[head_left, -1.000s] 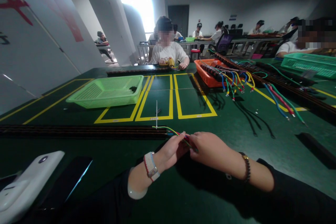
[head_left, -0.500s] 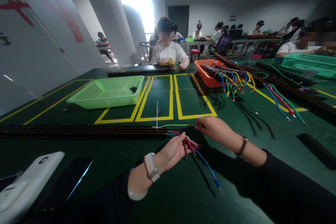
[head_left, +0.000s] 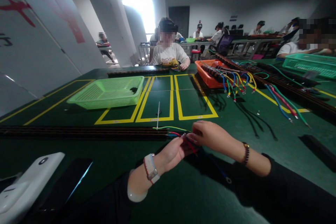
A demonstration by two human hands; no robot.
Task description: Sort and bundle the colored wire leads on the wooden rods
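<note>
Red and blue wires come out of the right end of a long dark cable chain (head_left: 105, 133) and cross the fingers of my left hand (head_left: 174, 152), which is closed on them. The red wire (head_left: 193, 147) hangs past the fingertips, and the blue wire (head_left: 219, 168) runs down right to a ring terminal. My right hand (head_left: 207, 134) is pinched at the left fingertips, on the green-yellow wire (head_left: 174, 127) that arches over from the chain. A white cable tie (head_left: 158, 115) stands up from the chain's end.
A light green basket (head_left: 107, 92) stands beyond the chain, an orange basket (head_left: 210, 77) with wired chains to its right. A white device (head_left: 31, 178) and a dark phone (head_left: 65, 182) lie at left. A person (head_left: 170, 52) sits across the table; a black strip (head_left: 316, 150) lies right.
My right hand has moved down and left to my left fingertips, bringing the green-yellow wire along. The end of the blue wire has shifted slightly up and right.
</note>
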